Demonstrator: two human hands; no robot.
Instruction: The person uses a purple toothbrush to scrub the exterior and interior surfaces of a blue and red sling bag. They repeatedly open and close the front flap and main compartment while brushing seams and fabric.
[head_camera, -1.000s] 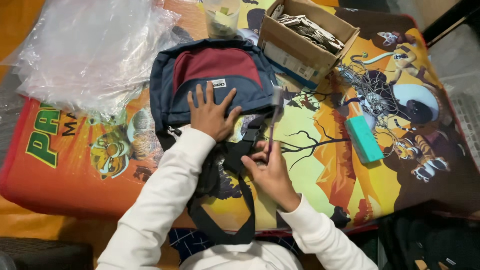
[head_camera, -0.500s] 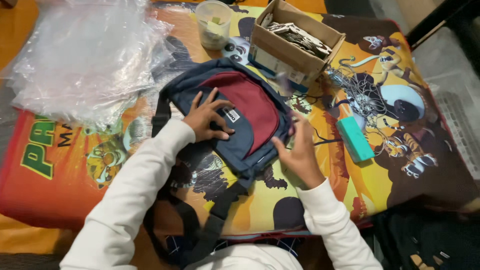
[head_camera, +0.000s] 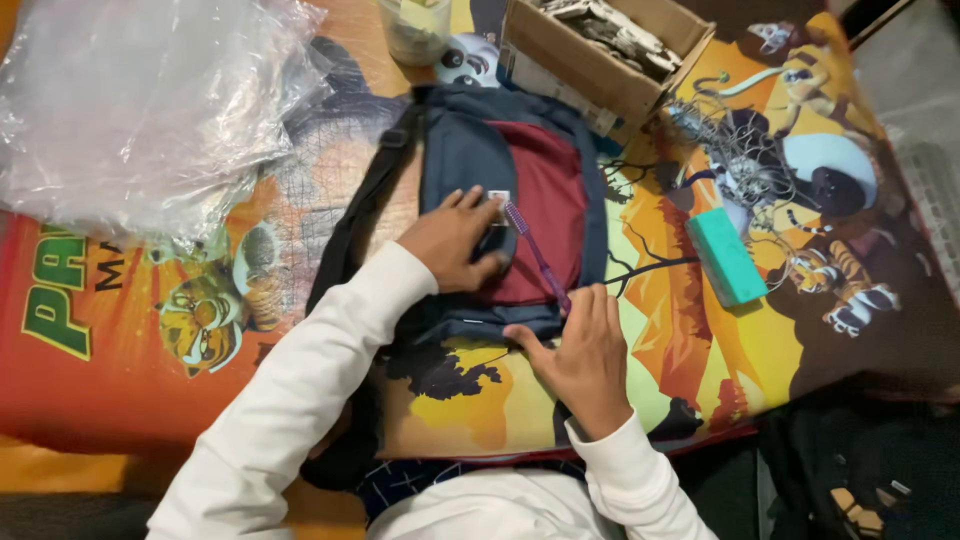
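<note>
Navy-and-maroon backpack (head_camera: 515, 215) lies flat on the cartoon tablecloth (head_camera: 780, 330); my left hand (head_camera: 455, 240) presses it open-palmed, right hand (head_camera: 580, 355) pinches a purple toothbrush (head_camera: 537, 255). Brushing step, I judge; next needs steady strokes.

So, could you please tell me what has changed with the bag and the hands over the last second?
The backpack was turned and now lies straight, strap trailing left. The right hand let go of the strap and now holds a purple toothbrush across the bag. The left hand stayed pressed on the bag; the cardboard box and teal block kept their places.
</note>
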